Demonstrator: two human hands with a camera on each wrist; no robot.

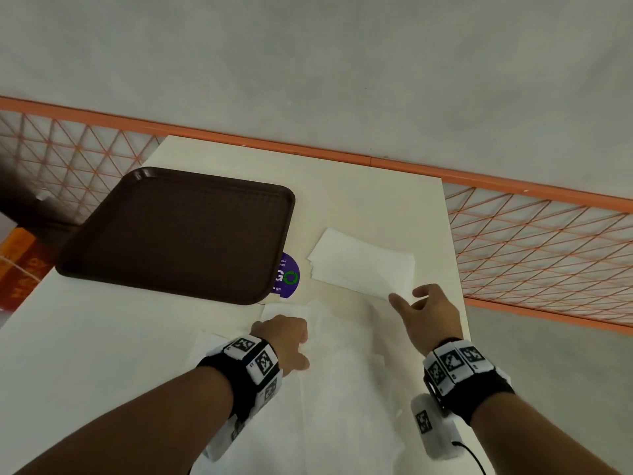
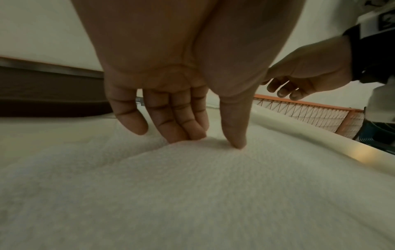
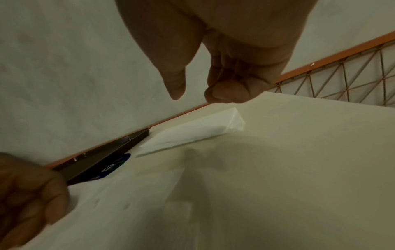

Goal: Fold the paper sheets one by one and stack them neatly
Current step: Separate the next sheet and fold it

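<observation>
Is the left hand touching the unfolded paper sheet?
Touching. In the left wrist view, the fingertips and thumb of the left hand press down onto the paper sheet, denting it slightly.

Tray far left on table; sticker just beside tray's right edge; folded stack right of sticker; unfolded sheets near, under left hand; right hand just before stack.

Brown tray partly covers purple sticker on white table
</observation>
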